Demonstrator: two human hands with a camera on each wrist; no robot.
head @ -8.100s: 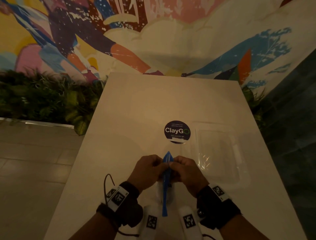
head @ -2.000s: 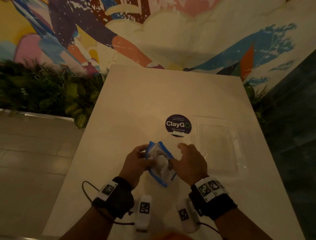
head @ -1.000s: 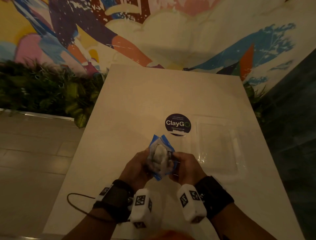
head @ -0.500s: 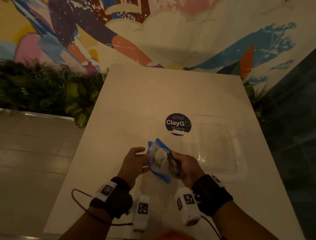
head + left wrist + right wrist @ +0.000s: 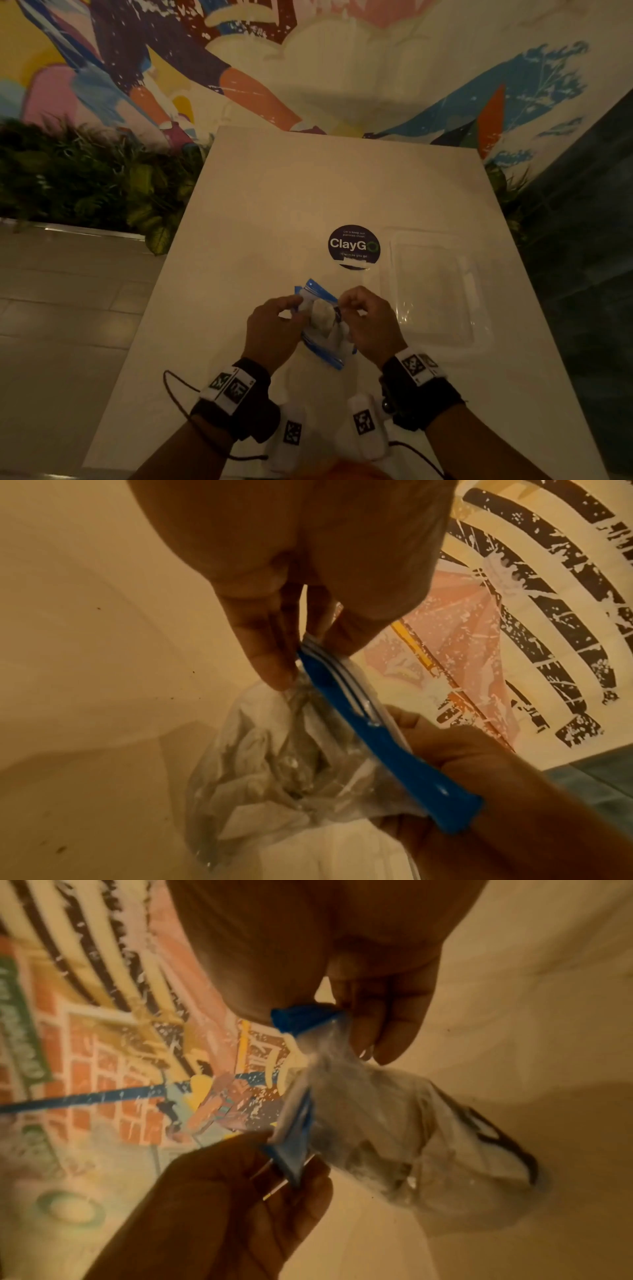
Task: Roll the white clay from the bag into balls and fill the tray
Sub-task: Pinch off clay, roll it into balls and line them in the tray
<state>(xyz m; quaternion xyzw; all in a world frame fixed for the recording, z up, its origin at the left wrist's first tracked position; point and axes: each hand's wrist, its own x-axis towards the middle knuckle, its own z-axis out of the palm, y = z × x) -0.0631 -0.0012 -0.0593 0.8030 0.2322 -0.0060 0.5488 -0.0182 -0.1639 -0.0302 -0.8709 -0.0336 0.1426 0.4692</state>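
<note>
A clear zip bag (image 5: 327, 342) with a blue seal strip (image 5: 377, 737) hangs just above the white table (image 5: 308, 192), near its front edge. A lump of white clay (image 5: 322, 313) shows inside it. My left hand (image 5: 296, 305) pinches the left end of the strip, seen close up in the left wrist view (image 5: 308, 656). My right hand (image 5: 342, 305) pinches the other end (image 5: 318, 1026). The crumpled bag (image 5: 394, 1137) sags below both hands. The clear plastic tray (image 5: 435, 339) lies right of the hands with no clay in it.
A round dark "ClayGo" sticker (image 5: 354, 246) sits on the table just behind the bag. Green plants (image 5: 85, 185) line the table's left side below a painted wall. A tiled floor (image 5: 61, 325) drops off at the left edge.
Half a second ago my right hand held the bag alone and my left hand's fingers lay loosely against it. Both hands now pinch the blue strip, one at each end.
</note>
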